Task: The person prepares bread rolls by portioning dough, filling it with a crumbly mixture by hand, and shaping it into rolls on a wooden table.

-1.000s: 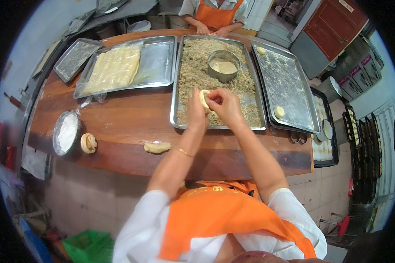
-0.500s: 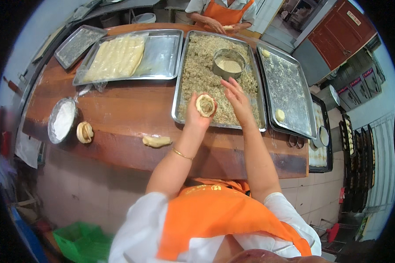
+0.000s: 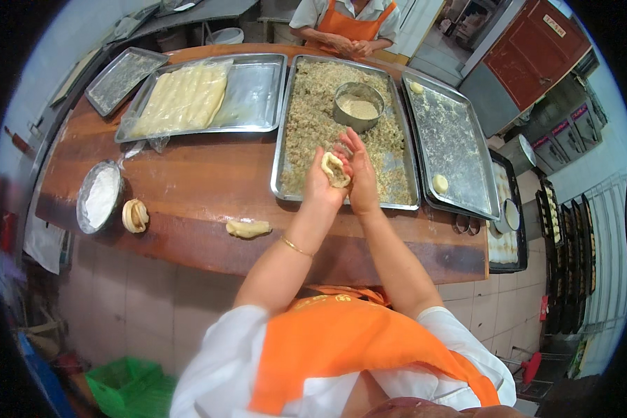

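A round dough wrapper (image 3: 336,171), its edges raised around brownish filling, rests in my left hand (image 3: 319,187), whose fingers curl about it. My right hand (image 3: 364,182) stands upright against the wrapper's right side, fingers stretched out. Both hands are over the near part of a metal tray (image 3: 277,171) spread with crumbly filling (image 3: 310,104). In that filling sits a round metal tin (image 3: 359,106) of pale crumbs. A strip of dough (image 3: 249,228) lies on the wooden table left of my forearm.
On the left are a bowl of white flour (image 3: 101,195), stacked wrappers (image 3: 135,216) and a tray with a plastic-covered dough sheet (image 3: 184,97). A floured tray (image 3: 456,146) holding dough balls stands right. Across the table, a person in an orange apron (image 3: 348,28) works with both hands.
My right hand has come leftward against the wrapper, which is now tilted in my left hand. The person opposite has brought their hands together.
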A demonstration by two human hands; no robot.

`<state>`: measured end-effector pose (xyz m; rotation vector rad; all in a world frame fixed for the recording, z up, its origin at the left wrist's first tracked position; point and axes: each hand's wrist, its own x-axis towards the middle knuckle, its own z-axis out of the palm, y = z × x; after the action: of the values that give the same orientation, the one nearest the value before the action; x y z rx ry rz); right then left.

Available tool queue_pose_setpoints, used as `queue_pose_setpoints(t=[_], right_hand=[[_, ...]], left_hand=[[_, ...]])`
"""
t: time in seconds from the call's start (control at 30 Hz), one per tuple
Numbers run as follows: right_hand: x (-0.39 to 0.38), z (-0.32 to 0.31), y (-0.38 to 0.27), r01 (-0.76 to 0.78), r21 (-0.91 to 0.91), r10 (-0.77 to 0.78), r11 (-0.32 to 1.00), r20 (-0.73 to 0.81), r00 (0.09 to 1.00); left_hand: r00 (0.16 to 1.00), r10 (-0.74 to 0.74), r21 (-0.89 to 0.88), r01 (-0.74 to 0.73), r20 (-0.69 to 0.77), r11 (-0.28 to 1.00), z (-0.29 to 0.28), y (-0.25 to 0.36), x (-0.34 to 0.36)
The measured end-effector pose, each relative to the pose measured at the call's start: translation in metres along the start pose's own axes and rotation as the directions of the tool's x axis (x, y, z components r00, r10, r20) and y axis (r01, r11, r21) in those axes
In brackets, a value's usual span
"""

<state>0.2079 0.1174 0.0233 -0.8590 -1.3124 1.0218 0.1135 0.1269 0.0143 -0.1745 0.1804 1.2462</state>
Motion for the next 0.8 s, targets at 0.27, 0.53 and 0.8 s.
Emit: queue_pose_setpoints(t=[0.27, 0.53, 0.8], right_hand=[[0.01, -0.018, -0.048, 0.487, -0.747, -0.415, 0.452, 0.307, 0.856], [-0.003, -0.002, -0.014, 0.2, -0.51, -0.044, 0.837, 0.301, 0.953], [-0.003, 0.005, -0.026, 0.262, -0.553, -0.074, 0.791, 0.339, 0.938]], left_hand=[[0.987, 0.106, 0.094, -0.095, -0.121, 0.991, -0.008, 0.017, -0.009], [0.987, 0.1, 0.147, -0.082, -0.124, 0.986, -0.01, 0.011, -0.001], [0.977, 0.116, 0.127, -0.094, -0.179, 0.987, -0.009, 0.008, 0.005]])
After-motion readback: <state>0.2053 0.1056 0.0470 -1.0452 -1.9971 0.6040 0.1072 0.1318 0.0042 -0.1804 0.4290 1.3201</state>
